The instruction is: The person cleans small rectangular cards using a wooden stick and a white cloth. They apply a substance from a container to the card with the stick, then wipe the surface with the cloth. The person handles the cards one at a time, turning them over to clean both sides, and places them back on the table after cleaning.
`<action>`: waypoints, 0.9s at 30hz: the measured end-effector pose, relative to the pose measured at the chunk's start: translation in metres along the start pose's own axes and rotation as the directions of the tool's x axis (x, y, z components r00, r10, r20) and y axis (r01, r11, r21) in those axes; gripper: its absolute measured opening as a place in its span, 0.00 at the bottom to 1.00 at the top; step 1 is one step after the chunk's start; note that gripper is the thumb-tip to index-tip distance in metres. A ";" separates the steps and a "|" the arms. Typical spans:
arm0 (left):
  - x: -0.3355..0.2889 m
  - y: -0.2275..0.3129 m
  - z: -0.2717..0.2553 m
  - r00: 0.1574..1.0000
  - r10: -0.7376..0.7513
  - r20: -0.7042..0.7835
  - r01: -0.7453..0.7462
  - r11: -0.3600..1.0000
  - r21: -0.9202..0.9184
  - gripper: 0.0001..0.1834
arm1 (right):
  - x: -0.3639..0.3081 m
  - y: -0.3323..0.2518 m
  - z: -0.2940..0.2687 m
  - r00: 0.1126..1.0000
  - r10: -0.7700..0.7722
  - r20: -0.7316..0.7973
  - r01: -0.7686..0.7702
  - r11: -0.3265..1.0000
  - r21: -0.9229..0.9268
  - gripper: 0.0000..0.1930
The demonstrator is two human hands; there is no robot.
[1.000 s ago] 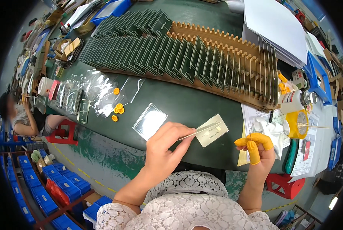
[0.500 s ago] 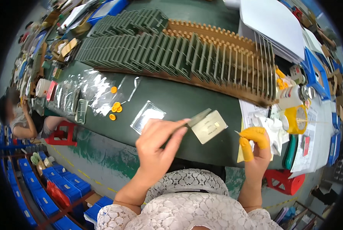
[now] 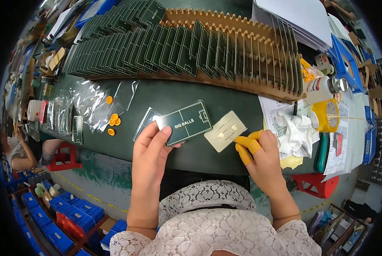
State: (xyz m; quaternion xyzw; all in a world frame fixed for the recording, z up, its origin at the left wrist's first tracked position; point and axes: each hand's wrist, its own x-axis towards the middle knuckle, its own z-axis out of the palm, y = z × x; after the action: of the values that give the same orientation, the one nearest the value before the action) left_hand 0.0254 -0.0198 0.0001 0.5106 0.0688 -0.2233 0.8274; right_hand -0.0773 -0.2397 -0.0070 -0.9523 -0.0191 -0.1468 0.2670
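Observation:
A dark green card (image 3: 190, 131) with white pitch-like lines and lettering is held by my left hand (image 3: 151, 149), pinched at its lower left corner, face up and above the table. Partly behind it lies a clear-looking rectangular piece (image 3: 145, 121). To the right, a pale gold card (image 3: 223, 133) rests on the dark green table. My right hand (image 3: 262, 158), with yellow finger covers on thumb and fingers, is closed in a pinch at that card's right lower edge. Whatever sits between these fingertips is too small to make out.
A long wooden slotted rack (image 3: 242, 85) of upright green cards spans the back. Orange discs (image 3: 114, 119) and clear bags (image 3: 88, 106) lie left. At right are a white cloth (image 3: 294, 137), a capped bottle (image 3: 321, 90), a yellow tape roll (image 3: 327, 116) and papers.
My left hand has turned the green card from edge-on to face up and drawn it left. My right hand has moved left to the gold card's edge.

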 end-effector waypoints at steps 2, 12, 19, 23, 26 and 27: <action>0.000 -0.001 -0.003 0.999 0.045 -0.028 -0.042 0.997 0.071 0.13 | 0.002 -0.001 0.002 1.000 -0.017 0.005 0.017 1.000 -0.014 0.14; -0.003 -0.004 0.005 0.966 0.228 -0.119 -0.189 0.943 0.274 0.06 | 0.005 0.002 0.009 0.998 -0.059 0.014 0.060 0.997 -0.047 0.14; -0.008 -0.009 0.007 0.929 0.355 -0.102 -0.291 0.873 0.391 0.08 | 0.006 -0.001 0.006 0.999 -0.037 0.023 0.038 0.997 -0.061 0.13; -0.008 -0.020 0.010 0.840 0.542 -0.029 -0.453 0.729 0.514 0.08 | 0.008 -0.005 0.000 0.999 -0.008 -0.044 0.008 1.000 0.002 0.12; -0.005 -0.023 0.014 0.727 0.681 0.082 -0.568 0.531 0.629 0.09 | 0.007 -0.012 -0.010 0.990 0.054 -0.134 -0.034 0.988 0.148 0.12; -0.005 -0.024 0.016 0.684 0.719 0.125 -0.603 0.460 0.652 0.10 | 0.004 -0.016 -0.013 0.982 0.101 -0.157 -0.065 0.973 0.221 0.12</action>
State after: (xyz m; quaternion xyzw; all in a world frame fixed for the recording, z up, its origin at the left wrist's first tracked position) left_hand 0.0087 -0.0411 -0.0102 0.7653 -0.1473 0.1510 0.6081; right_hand -0.0787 -0.2332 0.0126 -0.9022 0.0276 -0.2118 0.3747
